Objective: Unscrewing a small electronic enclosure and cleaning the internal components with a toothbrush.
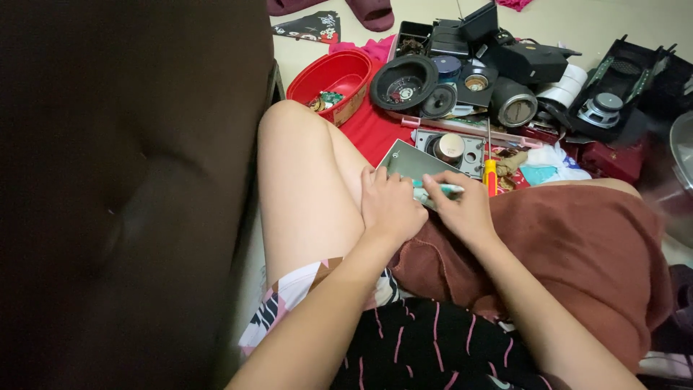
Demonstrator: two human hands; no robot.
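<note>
I sit on the floor with a brown cloth (577, 245) over my lap. My left hand (390, 202) rests on the near edge of a flat grey-green panel (413, 160) and steadies it against my knee. My right hand (462, 206) grips a small teal-handled tool (439, 190) lying across the panel's lower edge. The tool's tip is hidden by my fingers. A yellow-handled screwdriver (490, 173) lies just right of the panel, untouched.
A dark sofa side (130, 180) fills the left. Beyond my knee stands a red tub (333, 78) with small parts. Loose speakers (404, 81), a black camera-like box (530, 61), a tape roll (567, 88) and other electronics crowd a red mat (372, 130).
</note>
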